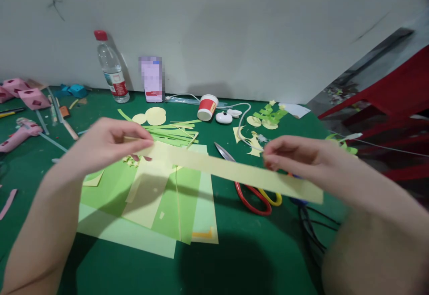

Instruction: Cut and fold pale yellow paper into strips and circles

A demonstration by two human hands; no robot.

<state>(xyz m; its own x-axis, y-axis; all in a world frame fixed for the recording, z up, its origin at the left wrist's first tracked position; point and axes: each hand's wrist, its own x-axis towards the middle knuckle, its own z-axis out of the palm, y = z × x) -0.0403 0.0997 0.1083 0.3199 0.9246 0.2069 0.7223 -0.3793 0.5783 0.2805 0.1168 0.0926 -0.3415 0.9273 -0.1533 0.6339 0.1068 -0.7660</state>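
Observation:
A long pale yellow paper strip (217, 165) stretches between my two hands above the table, sloping down to the right. My left hand (110, 145) pinches its left end between thumb and fingers. Nearer the other end, the closed fingertips of my right hand (291, 156) meet the strip's upper edge, and the strip's tip extends past them. Beneath lie green paper sheets (187, 201), a pale yellow paper piece (147, 196) and a light mint sheet (134, 237). Red- and yellow-handled scissors (254, 203) rest under the strip, partly covered by it.
Thin green strips (174, 132), paper circles (156, 116) and scraps (255, 145) lie behind. Along the wall stand a water bottle (114, 73), a phone (153, 80) and a tilted paper cup (207, 107). A pink glue gun (20, 136) is left; black cables (310, 228) hang right.

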